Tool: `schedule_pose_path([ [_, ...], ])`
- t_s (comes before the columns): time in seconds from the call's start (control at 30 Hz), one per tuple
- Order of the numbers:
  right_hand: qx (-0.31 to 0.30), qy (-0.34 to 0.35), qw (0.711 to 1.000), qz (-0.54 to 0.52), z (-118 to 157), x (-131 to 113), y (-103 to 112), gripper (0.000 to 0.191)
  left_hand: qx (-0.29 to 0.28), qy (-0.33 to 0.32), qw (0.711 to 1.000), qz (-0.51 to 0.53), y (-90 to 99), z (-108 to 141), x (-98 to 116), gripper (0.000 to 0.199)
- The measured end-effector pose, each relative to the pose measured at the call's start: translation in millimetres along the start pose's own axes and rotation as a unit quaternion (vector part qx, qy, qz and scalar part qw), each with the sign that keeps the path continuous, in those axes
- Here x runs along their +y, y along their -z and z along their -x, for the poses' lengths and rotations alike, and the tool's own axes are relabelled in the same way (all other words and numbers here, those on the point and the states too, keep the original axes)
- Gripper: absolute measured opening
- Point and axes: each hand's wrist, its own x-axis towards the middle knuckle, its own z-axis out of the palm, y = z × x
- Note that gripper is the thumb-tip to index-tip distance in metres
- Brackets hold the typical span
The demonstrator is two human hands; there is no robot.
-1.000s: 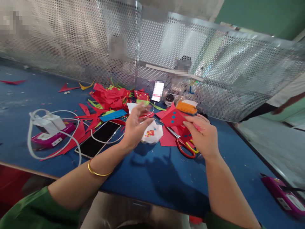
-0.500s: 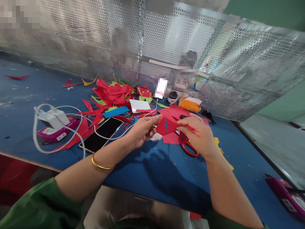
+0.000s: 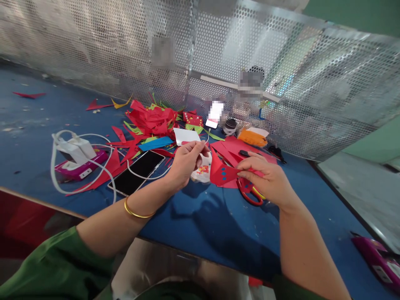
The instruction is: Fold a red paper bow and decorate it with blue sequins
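A small red paper piece with blue dots (image 3: 223, 173) is pinched between the thumb and fingers of my right hand (image 3: 265, 177). My left hand (image 3: 187, 162) is apart from that piece, its thumb and fingertips pressed together; anything between them is too small to make out. Just below and right of the left fingers is a white round item with a red and yellow pattern (image 3: 202, 170). Beneath my right hand lie red-handled scissors (image 3: 250, 200). Larger red sheets (image 3: 233, 146) lie behind the dotted piece.
Red and green scraps (image 3: 153, 118) are heaped behind my left hand. A black-screened phone (image 3: 137, 173), white cables and chargers (image 3: 75, 150) lie left. An orange packet (image 3: 252, 137) and a lit phone (image 3: 215, 114) stand near the perforated metal screen (image 3: 228, 54).
My left hand has let go of the dotted red piece and moved slightly left and up. The white patterned item now shows more fully. The whole view has shifted a little.
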Motion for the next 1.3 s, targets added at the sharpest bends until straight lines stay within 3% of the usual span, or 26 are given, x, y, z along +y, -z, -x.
schedule_pose_path([
  [0.23, 0.01, -0.036, 0.999, -0.018, 1, -2, 8, 0.006, 0.112, -0.099, 0.988, 0.02, 9.1, -13, 0, 0.05],
  [0.27, 0.01, -0.038, 0.999, -0.019, 1, -3, 9, 0.006, 0.122, -0.113, 0.986, 0.018, 9.6, -14, -1, 0.044],
  [0.33, 0.014, -0.044, 0.999, -0.023, 1, -3, 10, 0.006, 0.119, -0.138, 0.983, 0.02, 9.3, -16, -2, 0.011],
  [0.43, 0.019, -0.05, 0.998, -0.023, 1, -4, 9, 0.007, 0.015, -0.116, 0.992, 0.043, 6.6, -11, -2, 0.038],
  [0.53, 0.013, -0.038, 0.999, -0.022, 1, -3, 5, 0.006, -0.135, 0.018, 0.99, 0.041, 4.1, -3, -1, 0.036],
  [0.6, -0.004, -0.029, 0.999, -0.029, 0, -3, 2, 0.007, -0.178, 0.088, 0.979, 0.034, 2.9, 2, -1, 0.036],
  [0.67, -0.027, -0.029, 0.999, -0.033, 0, -3, 0, 0.008, -0.177, 0.112, 0.977, 0.044, 1.9, 4, -1, 0.032],
  [0.77, -0.036, -0.051, 0.998, -0.028, 1, -3, 4, 0.01, -0.127, 0.087, 0.986, 0.062, 2.4, 1, 1, 0.033],
  [0.87, -0.017, -0.07, 0.997, -0.015, 2, -2, 11, 0.011, 0.013, 0.028, 0.998, 0.057, 7.2, -8, 6, 0.031],
  [0.97, 0.027, -0.092, 0.995, -0.007, 2, -1, 14, 0.011, 0.141, -0.033, 0.989, 0.04, 13.5, -16, 9, 0.033],
  [1.03, 0.068, -0.118, 0.991, -0.016, 1, -1, 12, 0.012, 0.153, -0.065, 0.986, 0.024, 14.4, -17, 8, 0.043],
  [1.1, 0.102, -0.14, 0.985, -0.025, 0, -2, 9, 0.014, 0.115, -0.073, 0.991, -0.005, 11.4, -14, 6, 0.046],
  [1.2, 0.147, -0.161, 0.976, -0.027, -2, -4, 1, 0.017, -0.003, -0.007, 0.999, -0.039, 2.8, -2, 0, 0.024],
  [1.3, 0.172, -0.165, 0.971, -0.024, -3, -8, -8, 0.02, -0.086, 0.103, 0.99, -0.034, -3.2, 8, -5, 0.042],
])
